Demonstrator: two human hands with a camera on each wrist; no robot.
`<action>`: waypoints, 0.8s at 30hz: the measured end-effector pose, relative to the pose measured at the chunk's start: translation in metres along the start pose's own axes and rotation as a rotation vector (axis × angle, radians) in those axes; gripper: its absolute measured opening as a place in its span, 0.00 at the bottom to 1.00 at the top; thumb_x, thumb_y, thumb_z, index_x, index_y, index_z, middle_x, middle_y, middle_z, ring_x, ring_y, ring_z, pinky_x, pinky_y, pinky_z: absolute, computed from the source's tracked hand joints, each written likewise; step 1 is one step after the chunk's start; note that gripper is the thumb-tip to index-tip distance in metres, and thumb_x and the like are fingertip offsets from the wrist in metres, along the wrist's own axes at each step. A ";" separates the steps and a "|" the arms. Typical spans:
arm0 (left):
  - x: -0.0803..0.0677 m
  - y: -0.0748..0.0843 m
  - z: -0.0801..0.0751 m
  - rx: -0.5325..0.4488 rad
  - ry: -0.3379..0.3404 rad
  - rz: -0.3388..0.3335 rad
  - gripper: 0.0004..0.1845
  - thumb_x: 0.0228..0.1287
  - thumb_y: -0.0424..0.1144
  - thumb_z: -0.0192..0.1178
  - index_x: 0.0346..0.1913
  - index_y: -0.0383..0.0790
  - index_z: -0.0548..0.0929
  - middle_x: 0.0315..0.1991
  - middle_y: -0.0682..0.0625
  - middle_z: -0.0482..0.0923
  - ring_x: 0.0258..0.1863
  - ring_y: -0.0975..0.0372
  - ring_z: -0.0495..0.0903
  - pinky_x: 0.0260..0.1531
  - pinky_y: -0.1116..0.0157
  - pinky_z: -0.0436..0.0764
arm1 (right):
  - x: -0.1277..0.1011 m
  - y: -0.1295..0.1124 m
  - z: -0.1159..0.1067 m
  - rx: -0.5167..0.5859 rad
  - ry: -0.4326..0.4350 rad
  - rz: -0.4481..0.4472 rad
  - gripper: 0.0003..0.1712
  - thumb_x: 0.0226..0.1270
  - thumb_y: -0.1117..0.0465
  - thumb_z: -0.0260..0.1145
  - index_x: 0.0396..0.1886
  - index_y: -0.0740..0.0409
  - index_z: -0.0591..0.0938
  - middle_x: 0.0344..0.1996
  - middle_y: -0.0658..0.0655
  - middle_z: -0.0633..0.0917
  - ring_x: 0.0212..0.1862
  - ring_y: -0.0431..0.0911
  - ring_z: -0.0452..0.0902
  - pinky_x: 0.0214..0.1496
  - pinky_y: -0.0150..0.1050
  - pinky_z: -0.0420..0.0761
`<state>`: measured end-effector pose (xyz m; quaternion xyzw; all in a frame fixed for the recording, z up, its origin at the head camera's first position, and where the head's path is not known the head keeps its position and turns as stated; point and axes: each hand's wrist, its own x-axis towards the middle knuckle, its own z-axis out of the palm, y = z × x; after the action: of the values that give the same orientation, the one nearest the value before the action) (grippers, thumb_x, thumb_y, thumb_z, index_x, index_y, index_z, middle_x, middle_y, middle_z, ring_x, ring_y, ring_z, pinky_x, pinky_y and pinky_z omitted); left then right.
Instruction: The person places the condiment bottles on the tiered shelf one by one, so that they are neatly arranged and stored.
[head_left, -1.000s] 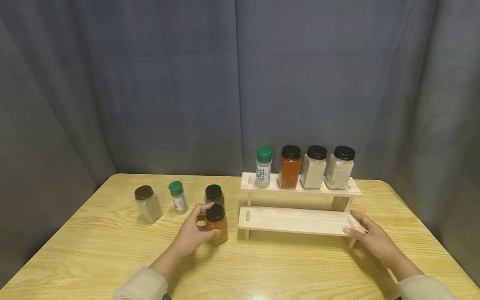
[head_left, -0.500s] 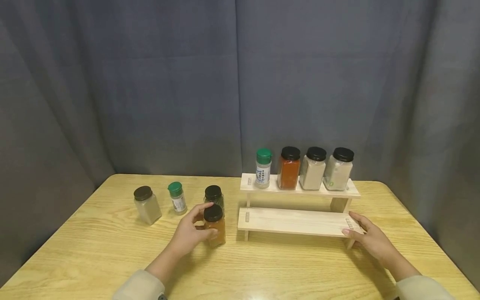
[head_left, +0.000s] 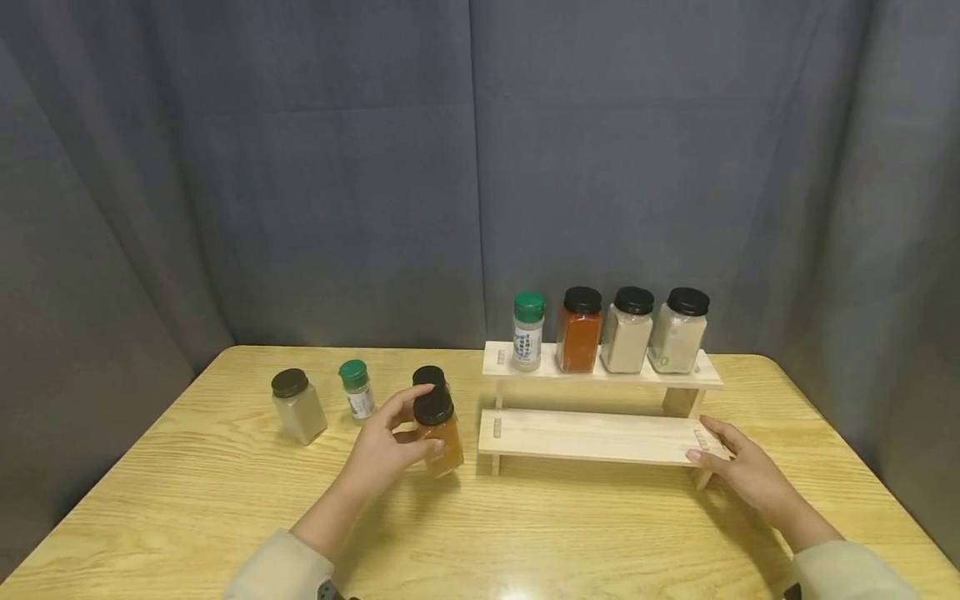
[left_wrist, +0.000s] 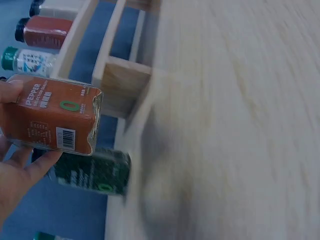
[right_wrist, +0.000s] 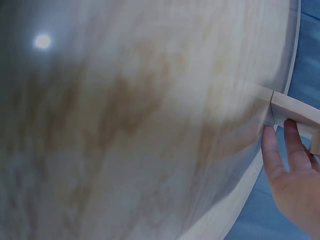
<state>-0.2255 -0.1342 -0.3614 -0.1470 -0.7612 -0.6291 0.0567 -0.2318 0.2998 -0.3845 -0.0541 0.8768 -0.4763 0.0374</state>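
Observation:
My left hand (head_left: 381, 442) grips a black-lidded spice jar (head_left: 444, 446) of orange-brown powder, thumb on the near side and fingers around the back. Its label reads "PEPPER" in the left wrist view, where the jar (left_wrist: 55, 115) hangs above the table, slightly tilted. Close behind it stands a jar of dark green flakes (left_wrist: 92, 172), largely covered in the head view. My right hand (head_left: 753, 479) holds the right end of the two-tier wooden spice rack (head_left: 592, 437), thumb on the lower shelf's top. In the right wrist view, fingertips (right_wrist: 269, 132) touch the rack's leg (right_wrist: 295, 114).
On the upper shelf stand a green-capped shaker (head_left: 527, 337), a red powder jar (head_left: 581, 337) and two pale powder jars, one at the far right (head_left: 678, 337). Left on the table (head_left: 187, 475) are another pale jar (head_left: 300, 415) and a green-capped shaker (head_left: 359, 396). Grey curtains (head_left: 337, 208) surround the table.
The pepper jar has risen off the table in my left hand and shifted slightly right, its base tipping. My right hand stays on the rack's end.

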 end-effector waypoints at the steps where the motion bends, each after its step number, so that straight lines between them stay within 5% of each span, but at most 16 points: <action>1: 0.001 0.002 0.002 -0.006 -0.007 0.008 0.34 0.41 0.28 0.67 0.56 0.48 0.69 0.42 0.45 0.71 0.42 0.56 0.71 0.40 0.64 0.75 | 0.000 0.000 0.000 0.004 0.003 0.000 0.43 0.60 0.54 0.58 0.63 0.72 0.46 0.58 0.78 0.50 0.51 0.62 0.63 0.41 0.40 0.76; 12: 0.004 0.044 0.024 0.004 -0.059 0.047 0.34 0.42 0.24 0.64 0.57 0.39 0.67 0.39 0.46 0.73 0.39 0.54 0.72 0.41 0.61 0.74 | 0.000 0.000 0.001 0.030 0.012 0.003 0.41 0.60 0.57 0.58 0.63 0.71 0.47 0.58 0.77 0.52 0.50 0.59 0.64 0.41 0.38 0.75; 24: 0.035 0.028 0.056 -0.079 -0.144 0.157 0.35 0.40 0.27 0.67 0.56 0.44 0.69 0.43 0.47 0.74 0.42 0.57 0.73 0.41 0.62 0.75 | -0.001 -0.001 0.000 0.072 0.002 0.003 0.42 0.59 0.57 0.58 0.63 0.72 0.46 0.58 0.77 0.51 0.47 0.56 0.66 0.38 0.37 0.76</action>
<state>-0.2447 -0.0695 -0.3375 -0.2530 -0.7241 -0.6400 0.0452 -0.2309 0.2990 -0.3833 -0.0510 0.8593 -0.5074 0.0392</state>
